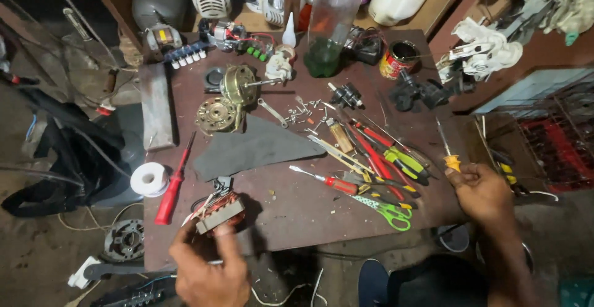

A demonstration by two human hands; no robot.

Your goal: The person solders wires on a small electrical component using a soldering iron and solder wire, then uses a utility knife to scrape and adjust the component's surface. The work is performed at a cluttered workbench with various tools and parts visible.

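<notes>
Head view: both hands occupied at workbench (291, 214).
Left hand (207, 270) grips wound motor stator (219, 211) at near edge; right hand (482, 189) closed around yellow-handled screwdriver (447, 149), far right.

Left hand (207, 270) fingers curled, gripping; right hand (482, 192) fingers pinched closed.

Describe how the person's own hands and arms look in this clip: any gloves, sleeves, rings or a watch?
Both the left hand and the right hand are bare, with no gloves. The right forearm shows uncovered up to the frame's bottom edge, so no sleeve is in view. No ring, watch or wristband can be made out on either hand. The left wrist is cut off by the frame.
</notes>
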